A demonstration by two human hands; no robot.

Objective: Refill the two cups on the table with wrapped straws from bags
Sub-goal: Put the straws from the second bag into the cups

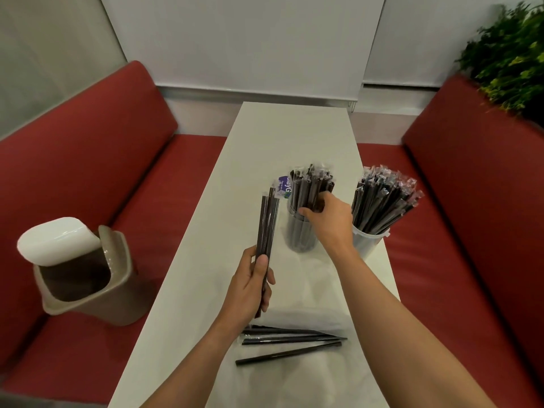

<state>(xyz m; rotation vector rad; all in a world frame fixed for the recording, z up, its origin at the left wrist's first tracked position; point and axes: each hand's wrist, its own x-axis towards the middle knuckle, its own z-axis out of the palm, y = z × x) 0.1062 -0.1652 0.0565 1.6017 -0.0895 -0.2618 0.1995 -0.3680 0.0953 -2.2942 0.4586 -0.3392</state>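
Observation:
Two clear cups stand on the white table (pixel 206 231). The left cup (pixel 300 234) holds a bunch of black wrapped straws (pixel 312 184). My right hand (pixel 329 219) grips that bunch just above the cup's rim. The right cup (pixel 368 240) is packed with fanned-out wrapped straws (pixel 385 198). My left hand (pixel 253 284) holds a few black wrapped straws (pixel 266 222) upright, left of the left cup. Several more straws (pixel 288 343) lie on a clear bag (pixel 294 319) near the table's front edge.
A brown bin (pixel 88 287) with a white swing lid sits on the red bench at the left. Red benches flank the table. A green plant (pixel 509 60) is at the back right. A purple-and-white label (pixel 284 187) shows behind the left cup.

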